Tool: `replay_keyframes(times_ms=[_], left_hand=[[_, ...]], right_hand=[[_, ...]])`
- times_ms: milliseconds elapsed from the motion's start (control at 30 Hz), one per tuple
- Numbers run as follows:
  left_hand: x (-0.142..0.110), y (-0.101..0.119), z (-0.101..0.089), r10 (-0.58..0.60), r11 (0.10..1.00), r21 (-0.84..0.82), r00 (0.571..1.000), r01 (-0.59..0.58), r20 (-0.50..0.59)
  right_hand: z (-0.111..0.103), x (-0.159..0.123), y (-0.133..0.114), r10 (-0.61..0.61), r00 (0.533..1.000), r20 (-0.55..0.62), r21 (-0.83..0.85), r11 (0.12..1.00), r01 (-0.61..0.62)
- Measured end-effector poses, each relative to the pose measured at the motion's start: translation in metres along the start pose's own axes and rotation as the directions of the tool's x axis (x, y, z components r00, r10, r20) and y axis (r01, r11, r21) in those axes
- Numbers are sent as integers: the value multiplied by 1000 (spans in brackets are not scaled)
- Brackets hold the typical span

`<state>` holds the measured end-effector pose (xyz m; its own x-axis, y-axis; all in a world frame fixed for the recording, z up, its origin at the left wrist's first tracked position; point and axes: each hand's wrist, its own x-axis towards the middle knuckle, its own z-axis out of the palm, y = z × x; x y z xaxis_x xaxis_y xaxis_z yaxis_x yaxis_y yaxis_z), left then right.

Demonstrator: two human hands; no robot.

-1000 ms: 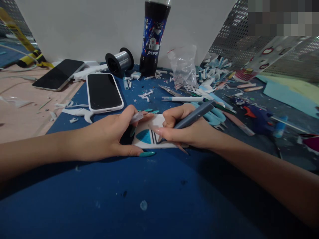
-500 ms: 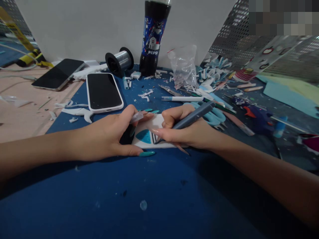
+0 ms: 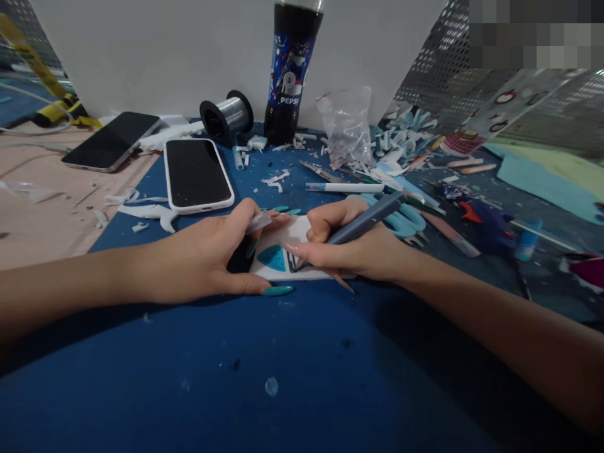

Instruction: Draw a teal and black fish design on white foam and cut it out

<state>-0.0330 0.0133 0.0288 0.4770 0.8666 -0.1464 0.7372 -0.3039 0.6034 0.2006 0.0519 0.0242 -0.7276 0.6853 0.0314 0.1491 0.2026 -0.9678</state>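
A thick blue-grey marker (image 3: 368, 218) is gripped in my right hand (image 3: 352, 246), its tip down on a white card (image 3: 268, 274). Beside the tip are dark stripes (image 3: 291, 259) and, to their left, a teal pointed shape (image 3: 272, 258). My left hand (image 3: 221, 251) presses on the card's left part, thumb stretched along its front edge and other fingers over the far edge. A small translucent piece (image 3: 259, 221), perhaps a cap, is held by its bent index finger. Something black shows under that palm. My right hand covers the card's right part.
Behind the hands stand a white phone (image 3: 197, 173), a wire spool (image 3: 227, 117), a Pepsi bottle (image 3: 290, 75) and a clear bag (image 3: 346, 126). Blue-handled scissors (image 3: 406, 220), a white pen (image 3: 346, 187), a glue gun (image 3: 491, 220) and scraps (image 3: 406, 135) lie to the right.
The marker tip has moved slightly left over the stripes, and more dark ink shows among them. My left hand and the card have stayed in place.
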Motion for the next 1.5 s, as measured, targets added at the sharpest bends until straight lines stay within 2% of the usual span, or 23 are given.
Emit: replay_keyframes(times_ms=[200,333,500,633,800,933,1100,1233,1400,1500], left_hand=[[2,-3,-1,7,999,31,999,-8,45],[4,-7,0,22,999,44,999,-24,34],[5,-7,0,24,999,45,999,-25,28],[2,-5,0,21,999,37,999,-22,34],[-1,-5,3,-10,1000,1,1000,10,-28],[2,-7,3,9,1000,-1,1000,-9,28],[0,-4,3,-4,1000,-14,1000,4,-25],[-5,0,3,-18,1000,15,999,19,-35],[-1,-5,2,-16,1000,5,1000,16,-22],[3,-8,2,-34,999,17,999,33,35]], right_hand=[[-1,1,1,-46,997,-54,-35,998,44],[0,1,1,18,1000,-22,-26,999,-18],[0,3,2,-22,988,-151,-59,998,13],[0,4,1,-37,998,-48,-75,997,33],[1,4,2,-37,979,-203,-112,994,15],[1,3,2,-31,996,-83,-117,993,21],[1,3,2,-53,980,-193,-136,990,26],[-1,4,2,-40,997,-72,-165,986,27],[2,4,3,-71,970,-231,-176,984,30],[4,3,4,-78,970,-232,-195,980,32]])
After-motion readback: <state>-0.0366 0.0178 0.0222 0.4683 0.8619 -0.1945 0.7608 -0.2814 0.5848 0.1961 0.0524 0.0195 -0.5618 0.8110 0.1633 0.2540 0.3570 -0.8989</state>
